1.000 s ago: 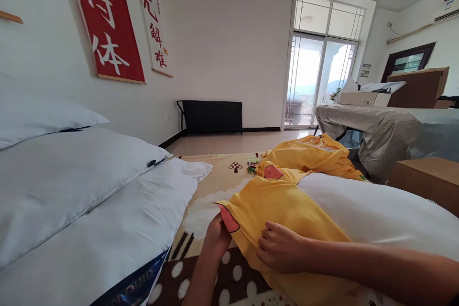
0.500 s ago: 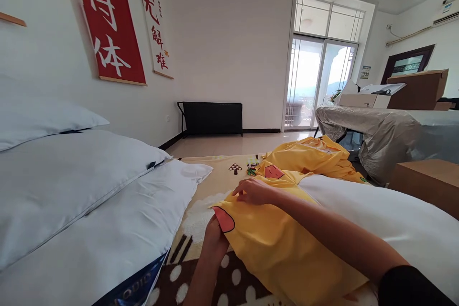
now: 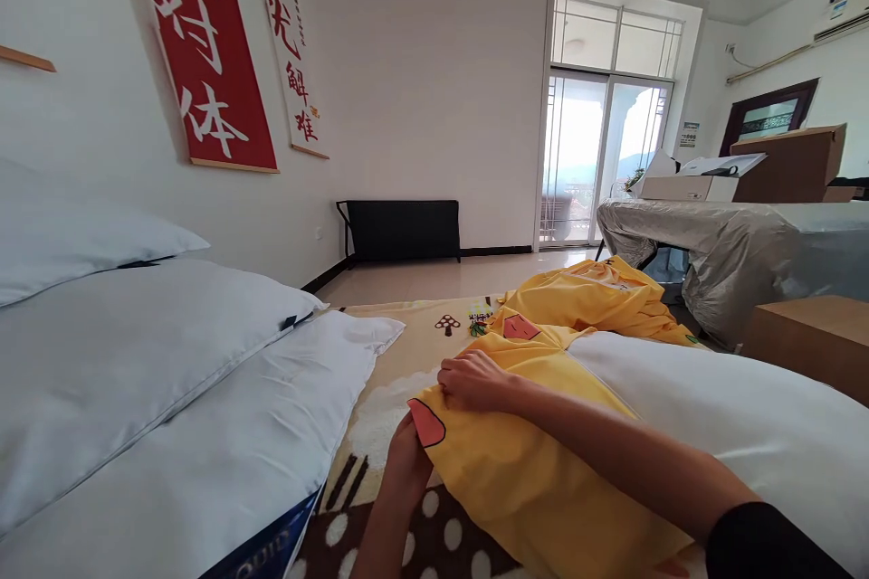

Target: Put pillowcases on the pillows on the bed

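Note:
A yellow pillowcase [image 3: 536,461] with pink printed patches is drawn partly over a white pillow [image 3: 733,407] on the right. Its corner, marked by a pink patch, is pinched by my left hand [image 3: 407,457], whose fingertips are partly hidden under the fabric. My right hand [image 3: 475,380] is closed on the upper edge of the same pillowcase, just right of that corner. Another bunched yellow cloth [image 3: 590,294] lies beyond, at the far edge of the patterned blanket [image 3: 380,421].
Several white pillows [image 3: 163,362] are stacked on the left. A black folded frame [image 3: 404,231] leans by the back wall. To the right stand a plastic-covered table [image 3: 706,240] bearing boxes and a cardboard box [image 3: 807,339]. Red and white scrolls hang on the left wall.
My right hand has closed its fingers more tightly on the pillowcase's edge. The left hand keeps its pinch on the corner, shifted slightly. The view has tilted up a little.

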### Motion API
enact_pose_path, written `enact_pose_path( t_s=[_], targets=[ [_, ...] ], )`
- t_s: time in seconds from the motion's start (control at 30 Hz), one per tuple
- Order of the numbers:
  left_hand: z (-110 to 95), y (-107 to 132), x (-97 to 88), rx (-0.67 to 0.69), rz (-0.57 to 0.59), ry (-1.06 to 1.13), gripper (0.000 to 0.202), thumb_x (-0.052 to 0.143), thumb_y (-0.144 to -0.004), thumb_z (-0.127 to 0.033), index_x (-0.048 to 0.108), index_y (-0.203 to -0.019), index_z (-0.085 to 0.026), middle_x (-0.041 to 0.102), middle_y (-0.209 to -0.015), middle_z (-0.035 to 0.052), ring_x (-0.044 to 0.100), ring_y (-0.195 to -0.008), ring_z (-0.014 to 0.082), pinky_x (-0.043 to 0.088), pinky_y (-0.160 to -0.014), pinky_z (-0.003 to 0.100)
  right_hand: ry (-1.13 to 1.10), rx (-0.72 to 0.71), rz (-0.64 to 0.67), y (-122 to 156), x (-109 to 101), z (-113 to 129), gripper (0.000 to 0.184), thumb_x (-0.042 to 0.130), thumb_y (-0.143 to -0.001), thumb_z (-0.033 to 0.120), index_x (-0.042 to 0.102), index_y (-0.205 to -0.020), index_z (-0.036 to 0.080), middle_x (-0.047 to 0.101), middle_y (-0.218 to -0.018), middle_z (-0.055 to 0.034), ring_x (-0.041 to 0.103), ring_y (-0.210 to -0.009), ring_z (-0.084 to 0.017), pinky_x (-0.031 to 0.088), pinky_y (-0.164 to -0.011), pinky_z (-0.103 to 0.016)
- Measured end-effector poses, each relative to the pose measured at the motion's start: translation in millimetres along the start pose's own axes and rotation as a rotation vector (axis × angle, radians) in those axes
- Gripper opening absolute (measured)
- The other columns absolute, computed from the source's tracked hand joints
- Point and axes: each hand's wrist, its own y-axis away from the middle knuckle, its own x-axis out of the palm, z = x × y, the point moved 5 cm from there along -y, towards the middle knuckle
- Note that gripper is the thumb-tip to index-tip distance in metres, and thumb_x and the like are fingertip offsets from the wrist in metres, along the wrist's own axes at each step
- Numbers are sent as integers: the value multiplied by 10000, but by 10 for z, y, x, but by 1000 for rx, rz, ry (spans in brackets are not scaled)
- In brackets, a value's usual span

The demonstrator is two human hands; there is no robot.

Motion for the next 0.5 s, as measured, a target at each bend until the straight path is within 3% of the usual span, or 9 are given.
enact_pose_path(
  t_s=[0.13, 0.33, 0.5],
  targets=[
    [-55, -23, -72, 51, 6, -118, 357, 743, -429, -77, 631, -764, -123, 679, -699, 41, 657, -795, 253, 523, -671, 314, 36, 22, 8, -1, 29, 47, 191, 481, -852, 242, 647, -869, 148, 656, -898, -68, 612, -770, -166, 384, -669, -287],
    [27, -59, -78, 41, 11, -137, 270, 740, -472, -124, 605, -706, -130, 647, -654, 18, 636, -691, 203, 502, -614, 291, 215, -196, -25, 72, 58, 207, 142, 494, -841, 203, 620, -860, 139, 636, -876, -63, 595, -759, -185, 393, -713, -350],
    [74, -83, -77, 49, 25, -129, 267, 748, -486, -152, 607, -713, -138, 615, -605, -3, 607, -626, 170, 478, -578, 263, 174, -199, -50, 123, 24, 199, 127, 524, -821, 230, 609, -864, 145, 633, -868, -45, 594, -764, -177, 399, -687, -330]
  ],
)
